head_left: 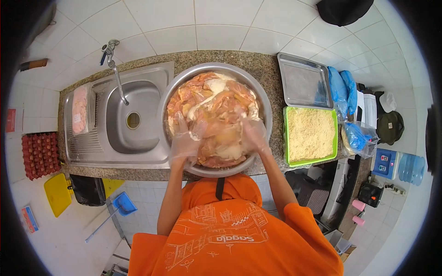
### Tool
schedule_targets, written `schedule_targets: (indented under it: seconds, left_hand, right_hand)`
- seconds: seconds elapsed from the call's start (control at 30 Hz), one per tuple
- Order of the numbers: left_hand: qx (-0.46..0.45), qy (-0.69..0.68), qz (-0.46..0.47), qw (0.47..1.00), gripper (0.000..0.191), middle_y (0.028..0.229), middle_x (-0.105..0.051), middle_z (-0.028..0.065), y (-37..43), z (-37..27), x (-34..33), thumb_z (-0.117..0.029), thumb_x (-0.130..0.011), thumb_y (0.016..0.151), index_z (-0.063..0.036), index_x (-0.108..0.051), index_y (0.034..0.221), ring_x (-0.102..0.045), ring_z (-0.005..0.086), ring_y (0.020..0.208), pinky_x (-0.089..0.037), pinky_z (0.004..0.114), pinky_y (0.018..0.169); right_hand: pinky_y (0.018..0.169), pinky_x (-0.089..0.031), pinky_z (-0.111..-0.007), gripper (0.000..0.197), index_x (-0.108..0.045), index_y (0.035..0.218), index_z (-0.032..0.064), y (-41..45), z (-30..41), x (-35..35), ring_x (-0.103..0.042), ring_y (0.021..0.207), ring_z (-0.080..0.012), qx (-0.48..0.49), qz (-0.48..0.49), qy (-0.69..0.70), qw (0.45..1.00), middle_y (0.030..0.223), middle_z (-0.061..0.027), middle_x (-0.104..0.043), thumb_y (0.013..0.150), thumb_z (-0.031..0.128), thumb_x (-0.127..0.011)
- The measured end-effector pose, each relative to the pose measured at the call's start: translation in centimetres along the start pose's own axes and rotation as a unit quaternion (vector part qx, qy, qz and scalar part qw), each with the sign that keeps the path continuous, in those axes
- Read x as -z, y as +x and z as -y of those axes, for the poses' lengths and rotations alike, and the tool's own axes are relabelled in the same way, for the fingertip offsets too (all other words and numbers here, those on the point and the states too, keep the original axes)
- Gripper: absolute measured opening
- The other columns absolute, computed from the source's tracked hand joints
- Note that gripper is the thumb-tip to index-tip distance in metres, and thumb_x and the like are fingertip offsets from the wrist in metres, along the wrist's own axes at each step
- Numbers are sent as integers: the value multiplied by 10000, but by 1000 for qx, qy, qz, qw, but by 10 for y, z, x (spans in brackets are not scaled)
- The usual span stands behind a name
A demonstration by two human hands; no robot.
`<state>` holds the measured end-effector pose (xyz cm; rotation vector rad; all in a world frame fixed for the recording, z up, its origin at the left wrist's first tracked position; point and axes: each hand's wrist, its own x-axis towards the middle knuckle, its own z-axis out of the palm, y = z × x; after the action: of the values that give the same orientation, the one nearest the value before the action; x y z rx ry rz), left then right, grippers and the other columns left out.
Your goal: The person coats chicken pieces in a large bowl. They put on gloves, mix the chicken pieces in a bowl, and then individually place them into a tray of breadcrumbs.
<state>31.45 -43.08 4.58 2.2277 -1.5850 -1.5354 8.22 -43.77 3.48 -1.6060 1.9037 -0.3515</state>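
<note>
A large round metal basin [266, 103] stands on the granite counter, filled with raw meat pieces [221, 103] that look like chicken, with white flour or a similar powder on them. My left hand [188, 141], in a clear plastic glove, touches the meat at the basin's left side, fingers apart. My right hand [253, 134], gloved the same way and blurred, is in the meat at the right side; its fingertips are hard to make out, so whether it grips a piece is unclear. Right of the basin lies a green tray [287, 157] of pale yellow crumbs.
A steel sink [114, 138] with a tap [119, 82] adjoins the basin on the left, a pack of pink meat [80, 110] on its drainboard. An empty metal tray [304, 81] and blue plastic bags [338, 89] lie at the right. Egg trays [40, 155] stand far left.
</note>
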Motion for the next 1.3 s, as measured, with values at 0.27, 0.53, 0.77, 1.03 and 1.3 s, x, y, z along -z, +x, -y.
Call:
schedule_targets:
  seconds: [0.27, 0.53, 0.77, 1.03, 1.3]
  left_hand:
    - [-107, -224, -91, 964, 1163, 1255, -564, 353, 18, -15, -28, -687, -566, 828, 73, -12, 1512, -558, 394, 1220, -455, 394, 979]
    - [-81, -15, -2, 997, 655, 1178, -648, 241, 93, 31, -46, -539, -614, 844, 16, -630, 1190, -612, 360, 1135, -491, 415, 910]
    - [-63, 20, 40, 997, 489, 995, -697, 187, 1, 25, 12, -320, -681, 852, 62, -632, 1152, -675, 271, 934, -519, 351, 816]
    - [-185, -190, -99, 959, 461, 1218, -666, 157, -30, 33, 24, -275, -643, 895, 31, -622, 1239, -632, 240, 1112, -465, 336, 963]
    - [-124, -171, -122, 970, 306, 1013, -687, 207, -36, 9, 5, -160, -637, 832, -29, -687, 1104, -641, 347, 959, -487, 425, 849]
  right_hand:
    - [911, -532, -423, 836, -445, 1422, 37, 72, -49, -36, -635, 1091, -273, -241, 174, 656, 694, 1284, -141, -604, 843, 600, -659]
    - [951, -508, -454, 480, -577, 1330, 142, 71, 29, -26, -678, 954, -296, 163, 254, 136, 944, 1232, -164, -639, 974, 455, -507]
    - [790, -508, -485, 357, -718, 1044, 113, -24, 55, -46, -670, 865, -321, 325, 154, -278, 891, 874, -127, -650, 938, 379, -505]
    - [750, -437, -461, 398, -745, 940, 176, -31, 28, -57, -638, 874, -292, 219, 202, -321, 899, 885, -130, -654, 911, 492, -505]
    - [993, -448, -364, 506, -533, 1372, 74, 63, -24, -21, -587, 1165, -271, 300, 320, 18, 898, 1329, -189, -580, 1018, 424, -441]
